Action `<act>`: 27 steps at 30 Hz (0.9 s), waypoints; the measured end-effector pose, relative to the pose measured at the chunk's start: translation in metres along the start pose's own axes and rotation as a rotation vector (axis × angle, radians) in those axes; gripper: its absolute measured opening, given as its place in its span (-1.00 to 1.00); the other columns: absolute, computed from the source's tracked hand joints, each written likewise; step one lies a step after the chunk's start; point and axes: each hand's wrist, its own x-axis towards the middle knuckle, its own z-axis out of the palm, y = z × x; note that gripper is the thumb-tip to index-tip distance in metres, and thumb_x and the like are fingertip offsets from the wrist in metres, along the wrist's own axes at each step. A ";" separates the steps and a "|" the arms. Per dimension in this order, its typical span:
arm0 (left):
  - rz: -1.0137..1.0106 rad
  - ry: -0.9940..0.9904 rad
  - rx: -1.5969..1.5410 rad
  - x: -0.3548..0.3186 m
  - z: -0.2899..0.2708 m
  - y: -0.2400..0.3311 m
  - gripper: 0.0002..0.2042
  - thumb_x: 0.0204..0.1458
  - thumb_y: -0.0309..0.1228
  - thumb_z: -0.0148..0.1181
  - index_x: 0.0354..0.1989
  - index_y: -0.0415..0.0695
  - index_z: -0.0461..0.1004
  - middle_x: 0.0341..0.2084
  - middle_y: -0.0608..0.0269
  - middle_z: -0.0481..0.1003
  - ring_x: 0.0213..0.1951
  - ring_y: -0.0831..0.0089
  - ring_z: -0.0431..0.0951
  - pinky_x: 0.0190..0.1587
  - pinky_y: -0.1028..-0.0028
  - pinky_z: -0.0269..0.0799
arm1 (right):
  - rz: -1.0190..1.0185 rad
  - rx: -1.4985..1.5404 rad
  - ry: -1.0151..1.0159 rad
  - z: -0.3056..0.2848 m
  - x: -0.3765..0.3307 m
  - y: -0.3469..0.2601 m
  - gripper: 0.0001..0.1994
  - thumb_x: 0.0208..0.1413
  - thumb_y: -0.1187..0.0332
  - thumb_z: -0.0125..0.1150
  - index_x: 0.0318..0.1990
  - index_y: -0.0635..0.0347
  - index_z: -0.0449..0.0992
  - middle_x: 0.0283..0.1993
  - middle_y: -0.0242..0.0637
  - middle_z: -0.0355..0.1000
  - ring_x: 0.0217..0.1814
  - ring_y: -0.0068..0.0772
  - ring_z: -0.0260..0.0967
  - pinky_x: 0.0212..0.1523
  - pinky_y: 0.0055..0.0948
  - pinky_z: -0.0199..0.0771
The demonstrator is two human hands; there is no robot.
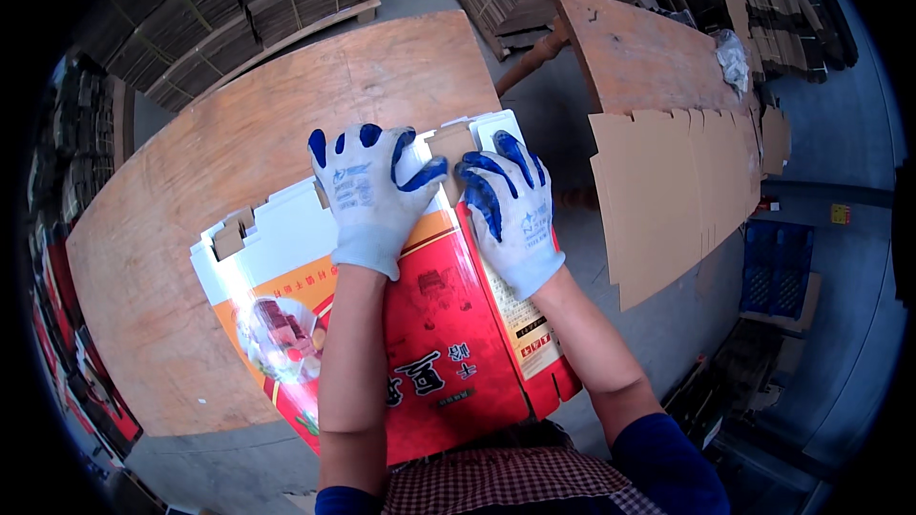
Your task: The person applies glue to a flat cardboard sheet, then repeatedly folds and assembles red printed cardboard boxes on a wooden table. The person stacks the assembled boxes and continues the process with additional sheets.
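Note:
A printed cardboard box blank point(429, 324), red and orange with white flaps, lies flat on the wooden table and reaches toward my body. My left hand point(367, 195), in a white glove with blue-coated fingers, is open. Its fingers are spread on the white flap edge, with the thumb out to the right. My right hand point(510, 215), gloved alike, bends its fingers over the far end of the narrow right panel and grips there. A brown inner flap point(450, 148) shows between the two hands. What lies beneath my palms is hidden.
The curved wooden table point(153, 324) spreads out to the left. At the right, brown cardboard sheets point(677, 191) overhang a second wooden table point(649, 62) with crumpled clear plastic point(733, 62) on it. Strapped cardboard stacks point(258, 0) stand beyond. A blue crate point(778, 267) sits at far right.

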 end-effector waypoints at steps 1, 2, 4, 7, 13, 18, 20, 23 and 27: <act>0.020 -0.001 -0.033 0.000 -0.001 -0.001 -0.57 -0.12 -0.19 0.47 -0.03 0.03 0.60 -0.20 0.16 0.48 -0.05 0.19 0.45 0.20 0.16 0.15 | -0.003 -0.005 0.004 0.001 -0.001 0.001 -0.68 0.09 0.34 0.22 0.03 0.08 0.55 0.17 -0.26 0.42 0.41 -0.04 0.17 0.37 0.04 0.07; 0.026 -0.016 -0.039 0.001 -0.004 0.000 -0.57 -0.10 -0.22 0.44 0.00 0.04 0.60 -0.20 0.16 0.48 -0.04 0.19 0.45 0.22 0.15 0.13 | -0.006 -0.011 0.009 0.001 -0.001 0.002 -0.68 0.09 0.34 0.22 0.03 0.08 0.55 0.17 -0.26 0.42 0.41 -0.04 0.17 0.36 0.03 0.07; 0.034 -0.055 -0.042 0.002 -0.011 0.000 -0.57 -0.04 -0.27 0.39 0.07 0.05 0.58 -0.21 0.17 0.49 -0.02 0.19 0.45 0.27 0.13 0.10 | 0.008 0.008 -0.002 -0.002 0.002 -0.001 -0.69 0.09 0.34 0.22 0.02 0.08 0.55 0.16 -0.26 0.42 0.40 -0.05 0.18 0.36 0.03 0.08; 0.081 0.055 -0.057 0.003 -0.007 0.003 -0.54 0.04 -0.36 0.29 0.18 0.08 0.54 -0.14 0.18 0.54 0.07 0.21 0.46 0.39 0.09 -0.01 | 0.033 0.022 -0.019 -0.004 0.001 0.000 -0.68 0.10 0.35 0.21 0.04 0.06 0.55 0.17 -0.27 0.43 0.41 -0.06 0.18 0.36 0.01 0.08; 0.113 -0.079 -0.098 0.000 -0.007 0.003 -0.51 0.08 -0.50 0.17 0.24 0.09 0.50 0.00 0.14 0.57 0.18 0.23 0.47 0.48 0.06 -0.11 | 0.000 -0.062 -0.060 -0.001 0.002 -0.001 -0.61 0.14 0.30 0.19 0.15 -0.05 0.55 0.24 -0.32 0.42 0.43 -0.11 0.16 0.39 0.00 0.01; 0.275 -0.075 -0.212 0.000 -0.007 0.002 -0.55 0.08 -0.56 0.14 0.18 0.02 0.54 0.02 0.18 0.58 0.15 0.22 0.48 0.48 0.06 -0.07 | 0.027 -0.039 -0.107 -0.003 0.002 0.001 -0.64 0.14 0.26 0.18 0.10 -0.01 0.58 0.19 -0.29 0.45 0.44 -0.14 0.16 0.38 0.00 0.01; 0.362 -0.078 -0.198 -0.001 -0.001 0.001 -0.60 0.07 -0.58 0.13 0.10 -0.01 0.58 0.02 0.21 0.59 0.15 0.21 0.48 0.47 0.01 -0.07 | 0.019 -0.041 -0.100 -0.001 0.003 0.002 -0.65 0.13 0.26 0.18 0.08 0.02 0.58 0.17 -0.28 0.46 0.43 -0.14 0.17 0.37 0.00 0.02; 0.450 -0.059 -0.143 0.005 -0.001 -0.003 -0.63 0.09 -0.53 0.15 0.08 0.09 0.59 -0.07 0.30 0.59 0.10 0.26 0.47 0.49 -0.09 -0.17 | 0.014 -0.035 -0.069 -0.002 0.003 0.004 -0.66 0.13 0.27 0.18 0.06 0.05 0.59 0.16 -0.26 0.47 0.42 -0.13 0.19 0.35 0.00 0.04; 0.506 -0.040 -0.035 0.008 -0.006 0.010 -0.63 0.03 -0.53 0.17 0.04 0.01 0.61 -0.16 0.30 0.59 -0.01 0.27 0.49 0.48 -0.13 -0.15 | 0.007 -0.029 -0.034 -0.001 0.004 0.004 -0.68 0.12 0.27 0.19 0.03 0.06 0.60 0.13 -0.25 0.49 0.40 -0.13 0.22 0.34 -0.02 0.07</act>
